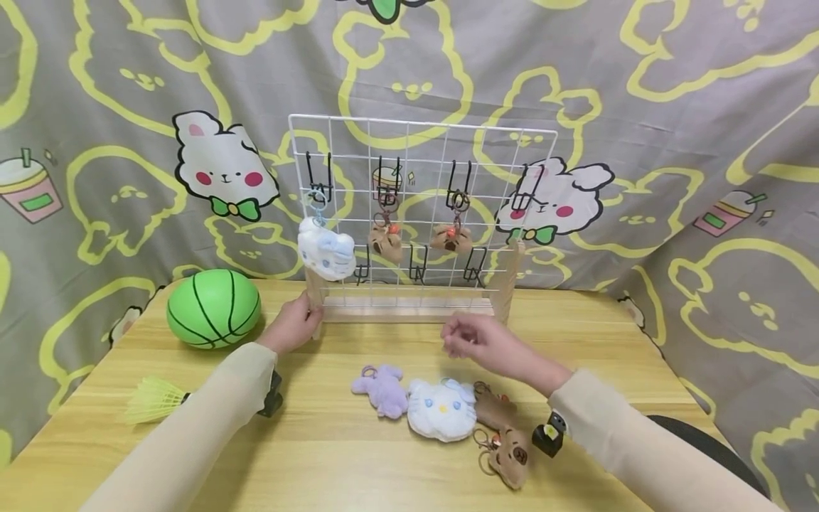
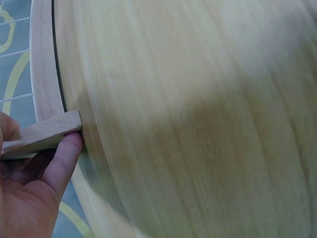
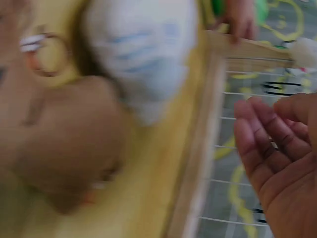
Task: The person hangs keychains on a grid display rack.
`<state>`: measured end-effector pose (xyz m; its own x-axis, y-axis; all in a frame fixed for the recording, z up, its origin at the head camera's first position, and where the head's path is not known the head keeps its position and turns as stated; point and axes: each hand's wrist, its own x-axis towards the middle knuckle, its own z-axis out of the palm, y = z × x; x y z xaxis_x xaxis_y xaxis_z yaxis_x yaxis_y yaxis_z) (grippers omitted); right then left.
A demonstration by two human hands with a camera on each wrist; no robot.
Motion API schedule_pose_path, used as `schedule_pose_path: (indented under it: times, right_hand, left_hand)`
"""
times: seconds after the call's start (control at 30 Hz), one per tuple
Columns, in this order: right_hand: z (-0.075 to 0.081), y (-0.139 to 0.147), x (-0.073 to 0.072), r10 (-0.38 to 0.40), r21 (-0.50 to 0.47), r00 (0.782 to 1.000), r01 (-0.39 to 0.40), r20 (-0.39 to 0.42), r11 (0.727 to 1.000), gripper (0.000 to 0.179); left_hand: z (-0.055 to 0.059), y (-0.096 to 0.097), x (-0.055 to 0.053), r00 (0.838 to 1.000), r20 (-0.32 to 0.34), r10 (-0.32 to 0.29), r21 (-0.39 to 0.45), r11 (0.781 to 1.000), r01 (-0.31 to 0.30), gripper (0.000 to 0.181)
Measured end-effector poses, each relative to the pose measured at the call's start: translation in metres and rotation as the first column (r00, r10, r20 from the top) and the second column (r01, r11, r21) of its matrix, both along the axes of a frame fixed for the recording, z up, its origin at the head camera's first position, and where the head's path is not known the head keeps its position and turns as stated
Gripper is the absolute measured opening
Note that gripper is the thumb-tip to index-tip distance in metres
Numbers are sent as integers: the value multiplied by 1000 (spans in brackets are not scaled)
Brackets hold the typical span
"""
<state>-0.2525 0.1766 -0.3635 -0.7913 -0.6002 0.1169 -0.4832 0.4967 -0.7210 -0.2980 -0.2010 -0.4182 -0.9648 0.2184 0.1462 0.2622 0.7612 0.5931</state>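
My left hand [image 1: 296,324] grips the wooden side foot [image 2: 47,133] of a white wire grid rack [image 1: 409,128], fingers and thumb on either side of the wood. In front of the rack's base my right hand [image 1: 480,343] hovers with loosely bent fingers [image 3: 265,131] and holds nothing. Below it on the table lie a purple plush keychain [image 1: 386,391], a white cat-face plush [image 1: 441,410] and two brown plush keychains [image 1: 510,457]. From the rack's upper hooks hang a white cat plush [image 1: 326,249] and two brown plush keychains [image 1: 451,240].
A green ball [image 1: 214,308] sits at the back left of the wooden table [image 1: 358,473]. In front of it, a yellow shuttlecock [image 1: 153,400] lies partly behind my left sleeve. Black hooks [image 1: 473,267] line the rack's lower row. A patterned curtain [image 1: 409,64] hangs behind.
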Motion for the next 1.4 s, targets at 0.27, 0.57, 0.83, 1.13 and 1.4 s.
schedule_pose_path:
  times: [0.27,0.57,0.83,1.13,1.4]
  right_hand:
    - [-37,4,3,-3,187,997,-12,81,982,6]
    - [-48,2,2,19,204,993,-43,118,978,4]
    - [-51,-2,2,-15,279,997,-6,73,960,3]
    - [-48,0,0,43,312,997,-63,68,948,10]
    - [-43,3,0,56,262,998,-65,40,963,6]
  left_hand:
    - [-1,1,-2,1000,1,6,9,1000,-6,36]
    - [0,2,0,1000,-1,3,8,1000,-3,39]
    - [-2,2,-2,1000,3,2,8,1000,-2,36]
    - [0,2,-1,1000,10,1,12,1000,-1,38]
    - [1,2,3,999,-35,-15,35,999,16,37]
